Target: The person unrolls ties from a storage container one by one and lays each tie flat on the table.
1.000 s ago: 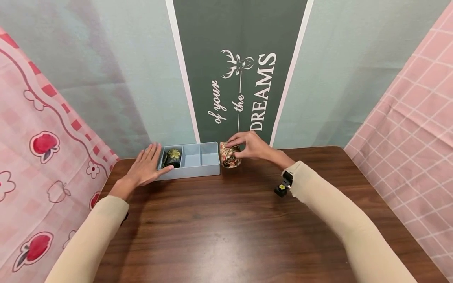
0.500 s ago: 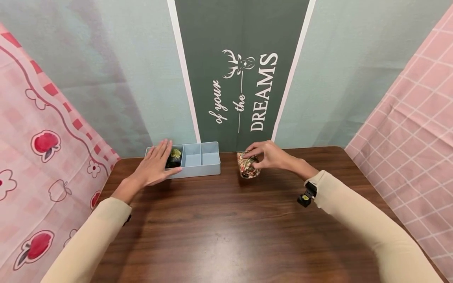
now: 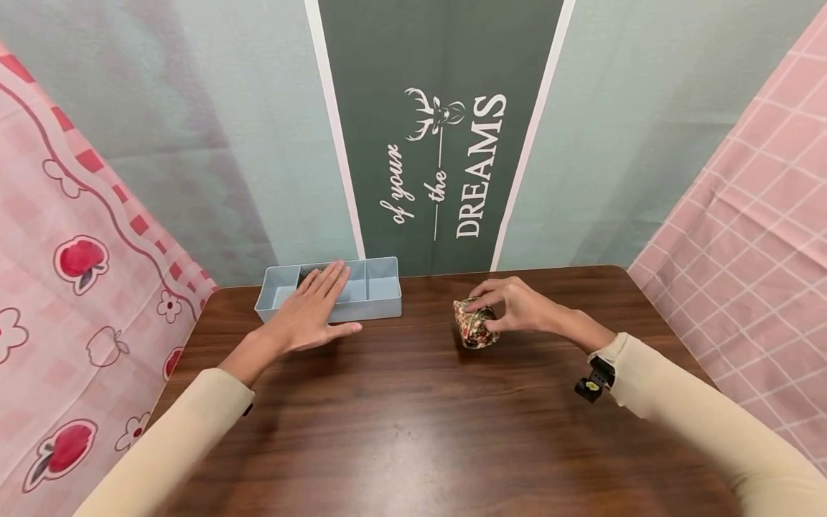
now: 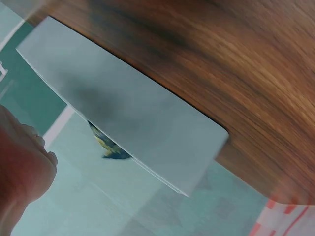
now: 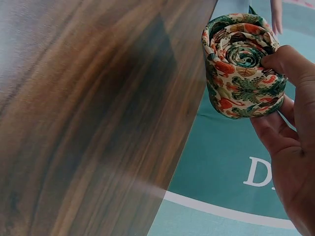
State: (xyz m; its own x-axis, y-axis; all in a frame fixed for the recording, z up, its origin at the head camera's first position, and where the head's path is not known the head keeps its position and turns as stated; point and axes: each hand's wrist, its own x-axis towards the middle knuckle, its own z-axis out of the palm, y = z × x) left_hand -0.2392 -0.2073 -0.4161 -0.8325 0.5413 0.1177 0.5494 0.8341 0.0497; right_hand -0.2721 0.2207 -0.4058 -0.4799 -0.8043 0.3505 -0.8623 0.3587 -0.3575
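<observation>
In the head view, a light blue divided box (image 3: 368, 309) stands at the table's back edge, left of centre. My left hand (image 3: 310, 312) is over it with fingers straight, covering most of a dark roll with a yellow flower (image 4: 109, 147) in one compartment; whether the hand touches the box I cannot tell. The left wrist view shows the box's long side and the flower just above its rim. My right hand (image 3: 517, 305) holds a rolled-up floral necktie (image 5: 246, 73) between thumb and fingers, right of the box. Its spiral end faces the right wrist camera.
The brown wooden table (image 3: 400, 416) extends in front of the box and to both sides. Behind it hangs a grey-green cloth with white lettering (image 3: 478, 165). Pink patterned cloths (image 3: 730, 215) flank the table on either side.
My right hand has carried the floral necktie rightward and nearer, away from the box's right end. My left hand has slid right across the box, uncovering its leftmost compartment and hiding most of the dark roll.
</observation>
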